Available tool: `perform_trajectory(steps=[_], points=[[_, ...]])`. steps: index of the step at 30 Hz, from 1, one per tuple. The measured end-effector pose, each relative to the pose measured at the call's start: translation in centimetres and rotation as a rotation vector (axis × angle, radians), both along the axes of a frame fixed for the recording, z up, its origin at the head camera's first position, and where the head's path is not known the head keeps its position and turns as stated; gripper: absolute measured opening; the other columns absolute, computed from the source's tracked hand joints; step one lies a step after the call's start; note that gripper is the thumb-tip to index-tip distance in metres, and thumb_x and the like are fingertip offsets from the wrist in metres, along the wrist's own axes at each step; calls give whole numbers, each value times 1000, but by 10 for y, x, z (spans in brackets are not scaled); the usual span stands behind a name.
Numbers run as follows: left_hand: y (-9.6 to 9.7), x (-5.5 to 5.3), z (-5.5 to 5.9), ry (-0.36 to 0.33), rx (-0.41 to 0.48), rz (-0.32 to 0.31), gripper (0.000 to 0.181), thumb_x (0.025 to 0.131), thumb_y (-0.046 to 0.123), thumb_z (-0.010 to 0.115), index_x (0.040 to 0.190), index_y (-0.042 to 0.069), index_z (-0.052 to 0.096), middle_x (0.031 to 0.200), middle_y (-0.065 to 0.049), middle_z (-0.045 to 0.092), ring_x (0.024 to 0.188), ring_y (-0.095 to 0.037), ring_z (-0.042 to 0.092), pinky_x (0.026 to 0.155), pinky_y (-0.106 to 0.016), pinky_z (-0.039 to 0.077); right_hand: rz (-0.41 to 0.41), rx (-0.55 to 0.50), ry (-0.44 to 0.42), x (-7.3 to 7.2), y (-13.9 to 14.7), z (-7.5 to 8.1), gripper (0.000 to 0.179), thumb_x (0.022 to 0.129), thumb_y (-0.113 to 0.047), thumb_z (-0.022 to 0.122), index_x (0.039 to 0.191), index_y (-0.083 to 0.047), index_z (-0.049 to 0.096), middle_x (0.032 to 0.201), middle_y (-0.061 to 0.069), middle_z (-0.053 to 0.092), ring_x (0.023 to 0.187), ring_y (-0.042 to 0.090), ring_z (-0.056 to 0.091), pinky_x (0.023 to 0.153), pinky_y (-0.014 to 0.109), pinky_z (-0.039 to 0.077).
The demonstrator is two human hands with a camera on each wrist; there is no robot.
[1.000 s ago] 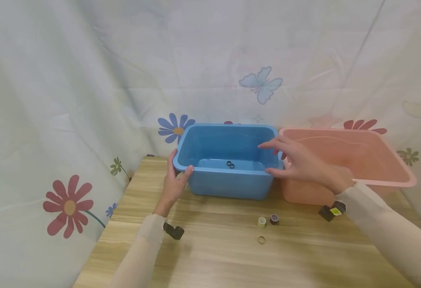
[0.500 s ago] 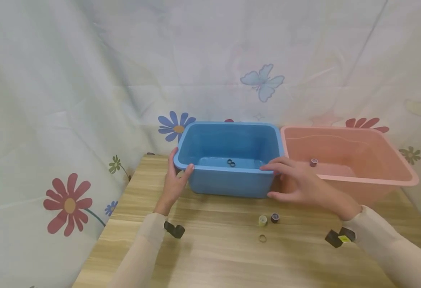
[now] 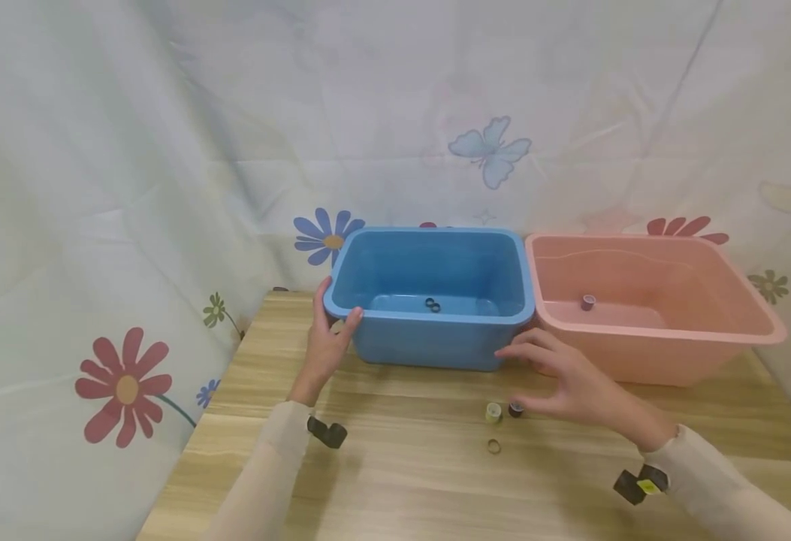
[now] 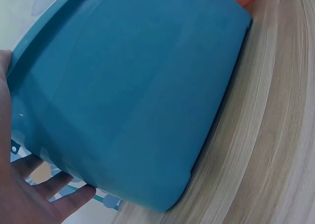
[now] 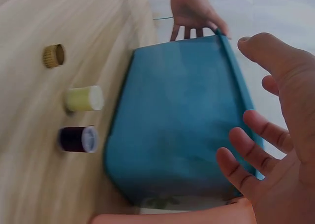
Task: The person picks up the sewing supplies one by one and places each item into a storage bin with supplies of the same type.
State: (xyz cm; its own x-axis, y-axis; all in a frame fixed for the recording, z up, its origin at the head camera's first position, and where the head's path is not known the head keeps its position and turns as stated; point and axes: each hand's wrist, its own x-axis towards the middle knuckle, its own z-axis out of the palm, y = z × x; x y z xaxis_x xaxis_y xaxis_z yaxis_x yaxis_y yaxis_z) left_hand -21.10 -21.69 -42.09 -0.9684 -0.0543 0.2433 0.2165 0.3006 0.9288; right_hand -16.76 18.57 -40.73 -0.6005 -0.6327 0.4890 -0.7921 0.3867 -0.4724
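Counted two cylindrical spools (image 5: 81, 99), one gold ring (image 5: 50, 56) on wood-grain worktop (image 3: 409, 481) before floral curtain (image 3: 381, 98). Grasping blue plastic tub (image 3: 429, 342) containing two black rings (image 3: 436, 309) with left grip (image 3: 325, 347), right grip (image 3: 567, 383) loose.

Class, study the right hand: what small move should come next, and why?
Probably lower the right hand and pinch the dark spool: the hand holds nothing, its thumb partly covers that spool in the head view, and another spool sits in the pink bin.
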Motion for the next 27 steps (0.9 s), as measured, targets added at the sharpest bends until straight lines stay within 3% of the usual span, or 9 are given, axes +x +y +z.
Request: perform_trajectory(steps=[6,10,14,17,19,21,27], points=[[-1,0,0,16,-7,6,84,99,31,67,164,14,16,161,-24,33,142,-44,42,114,-59,36,-56,36,-5,8,4,-22,63,73,-24,94,131,-23,67,128,-7,57,117,10,54,97,28,50],[-4,-6,-8,14,-20,4,84,100,30,66,164,14,15,161,-25,31,142,-47,41,113,-58,37,-65,33,-4,12,5,-35,64,71,-23,94,129,-23,67,128,-4,57,118,13,53,97,32,51],[-9,-16,-24,22,-23,7,84,100,30,66,165,21,13,163,-24,30,142,-48,40,113,-59,37,-69,26,0,16,5,-49,69,69,-23,95,131,-26,65,129,2,56,120,20,51,103,50,45],[-10,-20,-32,30,-20,13,84,100,33,67,164,29,14,163,-20,31,142,-46,40,113,-59,37,-74,28,7,20,6,-59,70,67,-25,94,131,-23,66,133,8,53,122,28,48,99,60,42],[-10,-21,-33,38,-12,15,83,99,36,67,163,33,15,163,-18,33,142,-45,41,113,-60,36,-92,42,3,23,7,-66,70,67,-28,94,131,-21,66,138,10,51,124,30,45,97,64,41],[-10,-21,-32,43,-7,19,83,98,38,68,163,34,16,162,-17,34,142,-44,42,113,-61,37,-113,56,-22,26,8,-73,70,68,-32,94,132,-22,66,144,10,47,127,31,42,92,58,45],[-10,-19,-30,29,-5,32,83,97,46,68,162,37,18,162,-13,36,142,-41,42,106,-59,45,-140,60,-106,30,8,-91,70,70,-39,93,133,-26,65,153,9,41,134,35,38,95,64,43]])
